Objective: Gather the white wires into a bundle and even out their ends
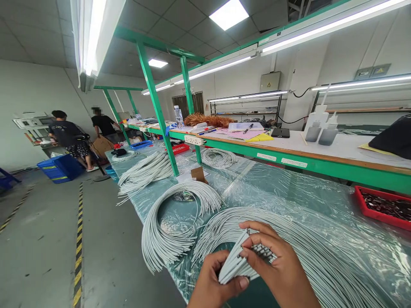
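Note:
A thick bundle of pale grey-white cables (233,262) stands up between my hands, its cut ends showing dark tips. My left hand (215,280) is wrapped round the bundle from below, thumb across the front. At the upper ends, my right hand (272,252) has its fingers bent and pressed against the cable tips. Behind and to the right, a large coil of the same cables (308,244) curves over the table. Left of my hands lies another coil of cables (154,239) with its ends fanned out.
A plastic-covered green table (266,184) carries more cable coils (147,171) farther back. At right sits a red tray of small dark parts (385,207). A green-framed shelf (321,167) holds squeeze bottles (328,130) and a phone (280,133). Two people stand far left beside a blue crate (59,169).

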Demonstrator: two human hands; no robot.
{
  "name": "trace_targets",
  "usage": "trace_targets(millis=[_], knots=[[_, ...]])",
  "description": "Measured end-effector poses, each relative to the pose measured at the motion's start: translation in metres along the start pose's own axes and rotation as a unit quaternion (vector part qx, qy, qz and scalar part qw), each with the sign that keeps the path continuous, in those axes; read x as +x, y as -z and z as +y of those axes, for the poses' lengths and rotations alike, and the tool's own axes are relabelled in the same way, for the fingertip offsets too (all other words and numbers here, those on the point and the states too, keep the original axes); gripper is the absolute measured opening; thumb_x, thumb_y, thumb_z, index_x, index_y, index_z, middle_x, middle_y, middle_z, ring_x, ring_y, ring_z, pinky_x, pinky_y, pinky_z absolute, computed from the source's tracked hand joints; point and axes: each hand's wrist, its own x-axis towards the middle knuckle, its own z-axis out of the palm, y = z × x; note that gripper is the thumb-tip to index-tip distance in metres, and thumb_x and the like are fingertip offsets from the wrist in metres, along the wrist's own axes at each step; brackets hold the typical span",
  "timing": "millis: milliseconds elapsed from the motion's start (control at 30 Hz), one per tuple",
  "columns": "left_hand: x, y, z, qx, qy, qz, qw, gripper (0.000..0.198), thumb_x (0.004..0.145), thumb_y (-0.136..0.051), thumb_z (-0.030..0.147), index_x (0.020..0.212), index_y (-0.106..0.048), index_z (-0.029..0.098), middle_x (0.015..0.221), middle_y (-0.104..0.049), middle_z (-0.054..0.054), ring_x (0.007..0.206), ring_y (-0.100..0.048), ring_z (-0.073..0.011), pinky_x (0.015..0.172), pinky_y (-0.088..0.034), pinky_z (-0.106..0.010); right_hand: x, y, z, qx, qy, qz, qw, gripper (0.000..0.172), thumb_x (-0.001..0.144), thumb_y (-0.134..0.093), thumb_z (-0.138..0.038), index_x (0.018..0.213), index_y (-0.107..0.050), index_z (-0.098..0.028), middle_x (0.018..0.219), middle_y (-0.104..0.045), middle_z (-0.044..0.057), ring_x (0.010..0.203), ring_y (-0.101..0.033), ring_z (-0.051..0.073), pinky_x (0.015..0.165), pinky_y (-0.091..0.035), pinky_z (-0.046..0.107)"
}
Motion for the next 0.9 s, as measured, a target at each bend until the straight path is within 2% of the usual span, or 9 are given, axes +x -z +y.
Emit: trace_targets(millis=[67,267,467,567,667,900], knots=[[0.000,-0.001,-0.002,0.004,-0.006,0.017,1.000,0.029,0.058,-0.072,0.038,0.065,-0.056,0.015,0.052,-0.040,0.005,0.049,-0.030,-0.0084,0.047,-0.023,-0.023,0.001,0.000,0.001,-0.018,0.010,0.008,1.000,0.006,0.071,-0.063,-0.022,0.066,-0.065,-0.023,0.101,-0.065,0.007,0.096,-0.058,0.025,0.080,-0.049,0.036],[0.002,-0.003,-0.005,0.026,-0.028,0.034,0.999,0.027,0.058,-0.072,0.036,0.065,-0.059,0.014,0.054,-0.039,0.004,0.053,-0.028,-0.0094,0.050,-0.020,-0.024,0.004,0.000,0.004,-0.080,-0.011,-0.035,0.996,0.006,0.068,-0.064,-0.020,0.064,-0.067,-0.023,0.110,-0.062,0.007,0.097,-0.059,0.026,0.077,-0.051,0.039],[0.002,-0.001,-0.002,0.007,-0.013,-0.001,1.000,0.029,0.059,-0.071,0.039,0.065,-0.056,0.015,0.054,-0.039,0.004,0.051,-0.029,-0.0090,0.048,-0.022,-0.023,0.005,0.005,0.002,-0.086,0.025,-0.033,0.995,0.012,0.072,-0.063,-0.021,0.064,-0.070,-0.026,0.104,-0.067,0.006,0.099,-0.059,0.025,0.076,-0.053,0.037],[0.001,0.001,-0.002,0.000,-0.003,-0.008,1.000,0.029,0.059,-0.072,0.038,0.066,-0.055,0.016,0.054,-0.040,0.005,0.050,-0.032,-0.0087,0.047,-0.024,-0.022,0.008,0.011,0.000,-0.113,0.045,-0.066,0.990,0.013,0.071,-0.062,-0.019,0.071,-0.072,-0.027,0.109,-0.065,0.005,0.100,-0.059,0.026,0.075,-0.054,0.037],[0.001,0.003,-0.002,0.009,0.002,-0.005,1.000,0.027,0.059,-0.072,0.035,0.066,-0.055,0.016,0.054,-0.041,0.005,0.050,-0.034,-0.0085,0.048,-0.026,-0.022,0.011,0.018,0.000,-0.155,0.074,-0.114,0.979,0.016,0.069,-0.063,-0.017,0.075,-0.072,-0.028,0.107,-0.066,0.005,0.100,-0.059,0.027,0.074,-0.054,0.040],[0.004,0.002,-0.007,0.015,0.016,0.000,1.000,0.029,0.058,-0.073,0.035,0.063,-0.051,0.016,0.053,-0.041,0.005,0.049,-0.032,-0.0076,0.046,-0.024,-0.022,0.011,0.021,0.002,-0.228,0.100,-0.093,0.964,0.016,0.064,-0.067,-0.013,0.063,-0.070,-0.028,0.093,-0.070,0.001,0.097,-0.059,0.029,0.072,-0.054,0.047]])
